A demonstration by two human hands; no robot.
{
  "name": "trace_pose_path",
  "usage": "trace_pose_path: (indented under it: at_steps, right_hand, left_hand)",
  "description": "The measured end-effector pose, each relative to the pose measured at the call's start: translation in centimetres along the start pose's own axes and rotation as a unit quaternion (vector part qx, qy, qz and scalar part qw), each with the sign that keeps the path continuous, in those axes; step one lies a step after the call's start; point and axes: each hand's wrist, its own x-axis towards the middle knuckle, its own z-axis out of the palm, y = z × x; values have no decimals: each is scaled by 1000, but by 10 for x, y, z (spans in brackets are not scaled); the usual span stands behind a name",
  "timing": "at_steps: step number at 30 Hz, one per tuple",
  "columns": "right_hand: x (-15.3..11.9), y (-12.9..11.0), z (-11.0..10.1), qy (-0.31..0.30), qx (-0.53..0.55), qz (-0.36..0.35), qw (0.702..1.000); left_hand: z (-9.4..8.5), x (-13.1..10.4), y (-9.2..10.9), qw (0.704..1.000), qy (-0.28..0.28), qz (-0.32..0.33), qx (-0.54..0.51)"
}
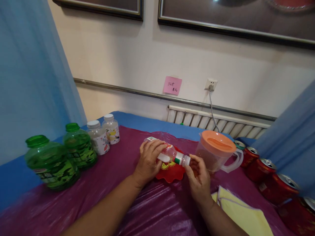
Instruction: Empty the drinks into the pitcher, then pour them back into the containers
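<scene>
A clear plastic bottle [169, 149] with a green, white and red label lies tilted sideways in the air over a red scalloped plate [169, 176]. My left hand [151, 157] is wrapped round its body, fingers over the top. At the other end, my right hand [199, 173] pinches the whitish bottle cap [187, 160] between thumb and fingers. Yellow printing shows on the plate beneath the bottle. Close to my right hand stands a clear pitcher [206, 156] with an orange lid and brownish contents.
Two green bottles [52, 167] and two clear white-capped jars [99, 139] line the left. Several red cans [278, 188] stand along the right. A folded yellow cloth [241, 209] lies front right on the purple sheet [108, 196]. Behind are a radiator [192, 118] and wall.
</scene>
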Motion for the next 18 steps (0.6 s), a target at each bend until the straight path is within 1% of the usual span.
trace_pose_path:
  at_steps: [3, 5, 7, 11, 16, 18]
  right_hand:
    - [0, 2, 1, 2, 30, 48, 998]
    - [0, 5, 3, 3, 32, 57, 998]
    - [0, 7, 4, 1, 24, 51, 998]
    - [1, 9, 3, -7, 10, 23, 1000]
    - [2, 9, 2, 6, -39, -67, 997]
    - [1, 7, 2, 9, -43, -74, 996]
  left_hand:
    - [1, 0, 0, 1000, 0, 5, 1]
    - [1, 0, 0, 1000, -2, 6, 3]
    - [1, 1, -1, 1000, 0, 6, 3]
    - [1, 1, -2, 1000, 3, 1, 1]
    - [1, 0, -5, 1000, -4, -11, -3]
    - [1, 0, -5, 1000, -6, -13, -8]
